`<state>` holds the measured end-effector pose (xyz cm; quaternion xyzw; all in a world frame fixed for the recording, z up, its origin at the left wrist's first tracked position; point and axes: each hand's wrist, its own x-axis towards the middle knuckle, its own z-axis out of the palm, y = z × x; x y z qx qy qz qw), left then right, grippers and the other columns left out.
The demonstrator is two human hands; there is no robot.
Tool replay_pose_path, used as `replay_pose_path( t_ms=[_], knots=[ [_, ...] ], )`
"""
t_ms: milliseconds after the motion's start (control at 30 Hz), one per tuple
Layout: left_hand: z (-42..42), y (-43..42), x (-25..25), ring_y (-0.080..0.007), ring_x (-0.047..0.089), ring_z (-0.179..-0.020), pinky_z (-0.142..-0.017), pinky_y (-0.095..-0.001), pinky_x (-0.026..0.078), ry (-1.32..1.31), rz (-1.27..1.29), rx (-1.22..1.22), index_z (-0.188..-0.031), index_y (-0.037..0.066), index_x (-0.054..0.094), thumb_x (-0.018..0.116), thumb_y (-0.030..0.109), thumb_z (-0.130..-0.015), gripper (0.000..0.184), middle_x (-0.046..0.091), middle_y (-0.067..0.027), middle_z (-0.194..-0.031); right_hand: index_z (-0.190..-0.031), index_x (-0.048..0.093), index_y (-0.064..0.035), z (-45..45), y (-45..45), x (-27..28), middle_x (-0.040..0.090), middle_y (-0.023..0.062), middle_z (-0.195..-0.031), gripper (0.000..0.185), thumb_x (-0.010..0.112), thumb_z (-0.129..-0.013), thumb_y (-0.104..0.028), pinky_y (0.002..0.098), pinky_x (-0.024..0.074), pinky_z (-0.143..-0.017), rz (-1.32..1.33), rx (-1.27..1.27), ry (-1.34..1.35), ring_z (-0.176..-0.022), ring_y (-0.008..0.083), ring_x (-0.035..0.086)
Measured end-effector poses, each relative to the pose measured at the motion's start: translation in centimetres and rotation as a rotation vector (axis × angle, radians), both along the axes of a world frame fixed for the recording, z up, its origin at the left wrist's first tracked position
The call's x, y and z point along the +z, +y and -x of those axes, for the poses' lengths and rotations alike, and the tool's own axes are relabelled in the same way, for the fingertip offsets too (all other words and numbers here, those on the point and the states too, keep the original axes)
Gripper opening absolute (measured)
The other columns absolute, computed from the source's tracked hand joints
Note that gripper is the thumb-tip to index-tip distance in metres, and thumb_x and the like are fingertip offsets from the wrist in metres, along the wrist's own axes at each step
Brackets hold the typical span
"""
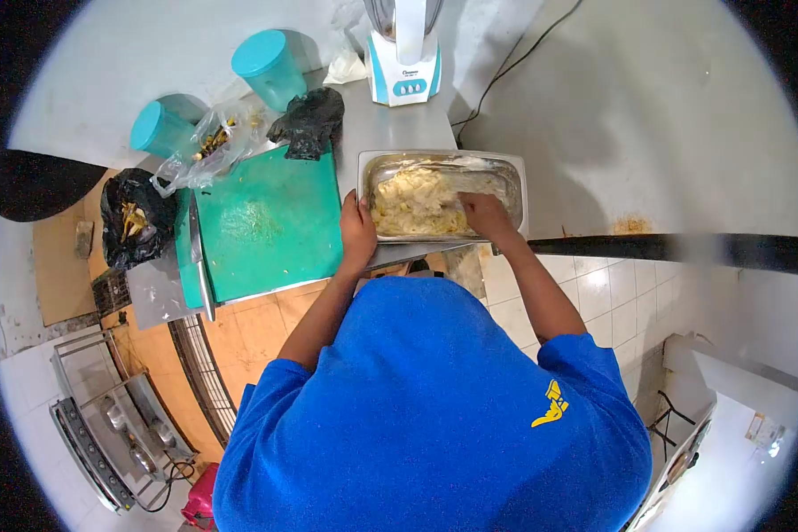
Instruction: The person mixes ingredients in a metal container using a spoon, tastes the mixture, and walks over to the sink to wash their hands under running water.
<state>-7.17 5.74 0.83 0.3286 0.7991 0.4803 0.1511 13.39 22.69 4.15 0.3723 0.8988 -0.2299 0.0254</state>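
Note:
A rectangular steel pan point(443, 154) sits at the front edge of the counter, holding a pale yellow, lumpy mash or dough point(414, 197). My left hand point(357, 232) grips the pan's left side near its front corner. Over the right part of the pan is my right hand point(488, 217), its fingers curled closed and low at the mixture. Whatever those fingers hold, if anything, is hidden from view. Left of the pan lies a green cutting board point(279, 226) with wet scraps on it. A knife point(200, 257) rests along the board's left edge.
Behind the pan stands a white and turquoise blender point(405, 75). Two turquoise lidded containers point(269, 69) stand at the back left, near a clear bag of peels point(217, 140) and a black plastic bag point(310, 122). Another black bag point(139, 219) holds peels at far left.

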Motion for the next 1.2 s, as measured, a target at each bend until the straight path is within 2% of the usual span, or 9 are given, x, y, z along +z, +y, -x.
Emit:
replay_pose_path(
  t_ms=[167,267,367,567,667,767,867,1067,1200],
  knots=[
    [-0.1,0.1,0.0,-0.0389,0.055,-0.100,-0.087,-0.0404,0.043,-0.028,-0.059,0.025,-0.118,-0.007,0.047,0.041,0.020,-0.095,0.036,0.056,-0.0278,-0.109,-0.109,0.065,-0.0084,2.2,0.3,-2.8,0.067,0.0099,-0.080,0.027,0.056,-0.086,-0.018,0.0324,0.0479,-0.065,0.339,0.196,0.201,-0.070,0.0196,0.061],
    [0.1,0.2,-0.6,-0.0396,0.055,-0.099,-0.086,-0.0407,0.043,-0.073,-0.096,0.029,-0.117,-0.008,0.048,0.040,0.020,-0.095,0.037,0.056,-0.0284,-0.108,-0.113,0.063,-0.0078,2.9,-0.7,1.2,0.059,-0.0002,-0.072,0.028,0.056,-0.089,-0.020,0.0254,0.0415,-0.058,0.721,0.028,0.202,-0.063,0.0087,0.048],
    [0.1,0.0,-0.6,-0.0395,0.055,-0.101,-0.088,-0.0408,0.042,-0.082,-0.120,0.025,-0.118,-0.008,0.048,0.040,0.022,-0.095,0.038,0.056,-0.0282,-0.109,-0.115,0.061,-0.0071,2.2,-1.1,2.9,0.059,0.0013,-0.072,0.031,0.053,-0.091,-0.025,0.0246,0.0428,-0.061,0.781,0.017,0.336,-0.064,0.0079,0.046],
    [0.3,0.0,-0.7,-0.0399,0.053,-0.103,-0.089,-0.0407,0.041,-0.041,-0.100,0.009,-0.118,-0.008,0.048,0.039,0.021,-0.096,0.037,0.054,-0.0275,-0.112,-0.121,0.057,-0.0069,0.9,-2.2,9.9,0.052,-0.0044,-0.072,0.032,0.053,-0.092,-0.022,0.0222,0.0385,-0.060,0.567,-0.079,0.417,-0.066,0.0050,0.043],
    [0.8,-0.1,-1.6,-0.0402,0.052,-0.103,-0.090,-0.0408,0.041,0.025,-0.126,-0.013,-0.116,-0.008,0.048,0.040,0.018,-0.095,0.035,0.053,-0.0269,-0.113,-0.120,0.057,-0.0109,0.4,-2.4,6.3,0.059,-0.0010,-0.073,0.030,0.053,-0.091,-0.018,0.0253,0.0433,-0.060,0.052,0.086,0.703,-0.065,0.0106,0.053],
    [1.0,-0.3,-1.2,-0.0403,0.050,-0.103,-0.091,-0.0409,0.040,0.053,-0.149,-0.055,-0.114,-0.009,0.047,0.041,0.015,-0.094,0.032,0.051,-0.0266,-0.112,-0.119,0.057,-0.0186,-0.6,-4.0,3.9,0.060,0.0120,-0.076,0.033,0.050,-0.087,-0.012,0.0365,0.0511,-0.062,-0.370,0.221,0.258,-0.067,0.0272,0.061],
    [1.1,-0.3,-0.9,-0.0407,0.049,-0.103,-0.091,-0.0411,0.039,0.089,-0.149,-0.079,-0.114,-0.010,0.046,0.042,0.013,-0.094,0.031,0.051,-0.0268,-0.112,-0.121,0.053,-0.0232,-2.0,-3.8,3.1,0.057,0.0098,-0.076,0.040,0.049,-0.085,-0.008,0.0410,0.0513,-0.061,-0.497,0.283,0.066,-0.069,0.0270,0.061],
    [1.3,-0.3,-1.1,-0.0385,0.049,-0.107,-0.095,-0.0398,0.038,0.111,-0.133,-0.082,-0.118,-0.007,0.045,0.040,0.018,-0.095,0.034,0.051,-0.0259,-0.115,-0.115,0.060,-0.0208,-4.4,-1.1,3.5,0.064,0.0112,-0.084,0.035,0.049,-0.083,-0.010,0.0426,0.0518,-0.066,-0.415,-0.066,-0.024,-0.079,0.0285,0.063],
    [1.4,-0.4,-1.3,-0.0386,0.048,-0.109,-0.096,-0.0397,0.038,0.107,-0.119,-0.100,-0.119,-0.008,0.045,0.039,0.019,-0.095,0.036,0.051,-0.0258,-0.115,-0.104,0.066,-0.0116,-0.9,-1.1,0.2,0.065,0.0171,-0.087,0.026,0.052,-0.081,-0.012,0.0418,0.0503,-0.070,-0.137,-0.107,0.106,-0.078,0.0305,0.063]
  ],
)
